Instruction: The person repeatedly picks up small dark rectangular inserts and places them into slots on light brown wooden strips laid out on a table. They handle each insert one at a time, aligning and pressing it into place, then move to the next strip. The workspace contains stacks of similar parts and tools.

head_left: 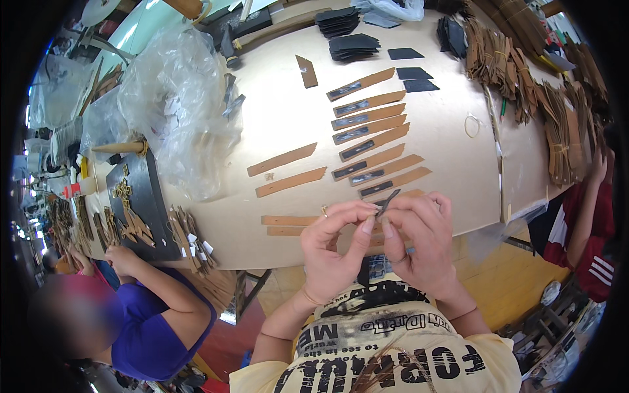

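Observation:
Close to the table's near edge, my left hand (339, 243) and my right hand (419, 237) meet, thumbs and fingertips pinching a small thin black piece (389, 202) between them. It stands tilted, its upper end sticking out above the fingers. Just beyond lies a column of several brown leather strips (386, 153), each with a dark rectangular patch at its left end. Plain brown strips (292, 160) rest to the left, and two more (287, 221) lie beside my left hand. Other strips beneath my hands are partly hidden.
Stacks of black pieces (354, 47) stand at the far side. Bundled brown strips (565, 134) line the right. A crumpled clear plastic bag (177, 111), a hammer (229, 49) and a dark board (134, 196) are to the left. People sit at both sides, one in a purple sleeve (171, 318).

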A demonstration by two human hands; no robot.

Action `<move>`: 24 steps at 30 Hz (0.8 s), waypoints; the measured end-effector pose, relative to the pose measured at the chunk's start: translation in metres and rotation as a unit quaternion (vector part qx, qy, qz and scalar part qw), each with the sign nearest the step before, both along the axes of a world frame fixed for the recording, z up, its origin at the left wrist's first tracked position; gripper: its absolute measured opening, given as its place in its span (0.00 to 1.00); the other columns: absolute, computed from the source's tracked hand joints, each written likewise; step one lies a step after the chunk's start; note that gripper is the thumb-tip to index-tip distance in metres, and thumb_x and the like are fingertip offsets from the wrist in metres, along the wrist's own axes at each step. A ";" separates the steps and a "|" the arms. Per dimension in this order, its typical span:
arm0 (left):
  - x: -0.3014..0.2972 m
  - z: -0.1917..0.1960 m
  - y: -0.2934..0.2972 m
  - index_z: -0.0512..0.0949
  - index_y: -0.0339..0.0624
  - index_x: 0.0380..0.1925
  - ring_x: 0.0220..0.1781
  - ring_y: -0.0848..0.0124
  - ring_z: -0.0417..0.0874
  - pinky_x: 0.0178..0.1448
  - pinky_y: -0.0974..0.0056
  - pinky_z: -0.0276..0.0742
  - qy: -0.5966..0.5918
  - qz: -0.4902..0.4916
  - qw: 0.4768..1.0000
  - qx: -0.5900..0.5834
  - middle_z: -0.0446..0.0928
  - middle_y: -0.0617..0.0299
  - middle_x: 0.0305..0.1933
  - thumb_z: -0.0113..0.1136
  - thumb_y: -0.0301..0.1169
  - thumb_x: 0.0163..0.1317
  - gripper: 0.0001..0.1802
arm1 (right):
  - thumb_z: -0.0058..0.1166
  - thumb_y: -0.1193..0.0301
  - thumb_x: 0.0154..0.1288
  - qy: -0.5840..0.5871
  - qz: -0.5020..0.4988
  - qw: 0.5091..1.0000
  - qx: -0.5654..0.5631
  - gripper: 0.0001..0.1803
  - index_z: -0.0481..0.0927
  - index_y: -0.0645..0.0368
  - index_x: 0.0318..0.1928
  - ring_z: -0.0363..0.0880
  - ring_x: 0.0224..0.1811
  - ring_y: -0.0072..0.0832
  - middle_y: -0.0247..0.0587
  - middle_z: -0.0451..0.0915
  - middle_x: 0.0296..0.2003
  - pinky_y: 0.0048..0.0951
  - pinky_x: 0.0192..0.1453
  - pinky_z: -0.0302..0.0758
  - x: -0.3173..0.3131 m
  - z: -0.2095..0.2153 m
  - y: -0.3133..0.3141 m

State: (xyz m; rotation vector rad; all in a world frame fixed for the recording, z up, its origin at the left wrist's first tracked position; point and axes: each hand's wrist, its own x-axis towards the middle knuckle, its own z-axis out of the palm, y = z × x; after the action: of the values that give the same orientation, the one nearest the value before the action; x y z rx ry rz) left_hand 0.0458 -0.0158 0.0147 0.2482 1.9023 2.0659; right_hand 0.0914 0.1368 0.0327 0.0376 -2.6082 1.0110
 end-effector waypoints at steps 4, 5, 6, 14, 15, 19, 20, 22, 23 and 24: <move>0.001 -0.002 -0.001 0.83 0.31 0.41 0.51 0.70 0.82 0.58 0.66 0.77 -0.089 0.011 0.994 0.064 0.82 0.53 0.49 0.62 0.17 0.64 0.07 | 0.61 0.73 0.62 -0.008 0.001 1.000 -0.029 0.07 0.80 0.55 0.41 0.79 0.40 0.31 0.32 0.81 0.39 0.40 0.53 0.65 0.003 0.000 0.008; 0.002 -0.003 0.000 0.84 0.32 0.41 0.50 0.70 0.82 0.58 0.66 0.77 -0.052 0.011 0.998 0.036 0.82 0.53 0.49 0.63 0.17 0.63 0.07 | 0.61 0.73 0.62 -0.003 0.000 0.999 -0.047 0.08 0.80 0.55 0.41 0.79 0.40 0.31 0.32 0.81 0.40 0.40 0.53 0.65 0.004 0.000 0.010; 0.003 -0.003 0.001 0.84 0.32 0.41 0.50 0.70 0.82 0.58 0.66 0.77 -0.015 0.013 1.000 0.008 0.82 0.53 0.49 0.63 0.17 0.63 0.07 | 0.61 0.72 0.62 -0.017 -0.002 0.999 -0.032 0.08 0.80 0.55 0.42 0.79 0.41 0.31 0.32 0.81 0.40 0.40 0.53 0.65 0.006 0.001 0.011; 0.011 -0.004 0.014 0.85 0.35 0.39 0.46 0.68 0.83 0.51 0.66 0.79 0.146 0.026 0.986 -0.078 0.79 0.55 0.47 0.67 0.18 0.60 0.07 | 0.61 0.74 0.63 -0.026 -0.012 1.000 -0.004 0.07 0.81 0.59 0.42 0.78 0.42 0.33 0.36 0.82 0.42 0.39 0.52 0.66 0.016 0.000 0.009; 0.012 -0.004 0.015 0.85 0.35 0.39 0.46 0.68 0.83 0.50 0.66 0.80 0.143 0.026 0.986 -0.076 0.78 0.55 0.47 0.67 0.18 0.60 0.07 | 0.60 0.73 0.64 -0.021 -0.016 1.000 0.004 0.07 0.81 0.58 0.43 0.78 0.42 0.31 0.34 0.82 0.42 0.40 0.53 0.66 0.016 -0.001 0.009; 0.015 -0.003 0.014 0.84 0.33 0.41 0.49 0.70 0.78 0.54 0.68 0.76 0.122 0.002 0.990 -0.076 0.74 0.55 0.49 0.64 0.15 0.61 0.09 | 0.59 0.71 0.66 -0.015 -0.025 0.999 0.012 0.07 0.81 0.55 0.44 0.79 0.41 0.28 0.31 0.82 0.42 0.40 0.54 0.65 0.016 -0.003 0.010; 0.016 -0.004 0.014 0.84 0.32 0.41 0.49 0.70 0.77 0.54 0.68 0.76 0.116 0.002 0.991 -0.071 0.74 0.55 0.49 0.64 0.15 0.61 0.09 | 0.59 0.71 0.67 -0.012 -0.025 1.000 0.010 0.07 0.81 0.56 0.44 0.79 0.41 0.28 0.31 0.82 0.42 0.40 0.54 0.65 0.016 -0.003 0.011; 0.017 -0.004 0.014 0.84 0.32 0.42 0.49 0.70 0.77 0.54 0.68 0.75 0.102 0.004 0.993 -0.060 0.74 0.55 0.49 0.64 0.15 0.61 0.09 | 0.59 0.71 0.67 -0.016 -0.023 1.000 0.006 0.07 0.81 0.56 0.44 0.79 0.42 0.28 0.31 0.82 0.42 0.41 0.55 0.65 0.016 -0.003 0.011; 0.017 -0.004 0.014 0.83 0.32 0.42 0.49 0.70 0.77 0.54 0.68 0.75 0.103 0.005 0.993 -0.061 0.74 0.55 0.49 0.64 0.15 0.62 0.09 | 0.59 0.71 0.67 -0.017 -0.022 1.000 0.002 0.07 0.81 0.56 0.45 0.79 0.42 0.28 0.31 0.82 0.42 0.41 0.55 0.65 0.016 -0.003 0.011; 0.017 -0.005 0.015 0.83 0.32 0.42 0.49 0.70 0.77 0.54 0.68 0.75 0.103 0.006 0.993 -0.060 0.74 0.55 0.49 0.64 0.15 0.62 0.09 | 0.59 0.71 0.67 -0.018 -0.020 1.000 0.001 0.08 0.81 0.56 0.45 0.79 0.42 0.28 0.31 0.82 0.42 0.41 0.55 0.65 0.017 -0.003 0.011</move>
State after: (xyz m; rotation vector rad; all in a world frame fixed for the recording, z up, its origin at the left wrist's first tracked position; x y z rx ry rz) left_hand 0.0627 -0.0011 0.0101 0.4368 2.1434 1.9900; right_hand 0.1080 0.1480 0.0296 -0.0337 -2.6321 1.0035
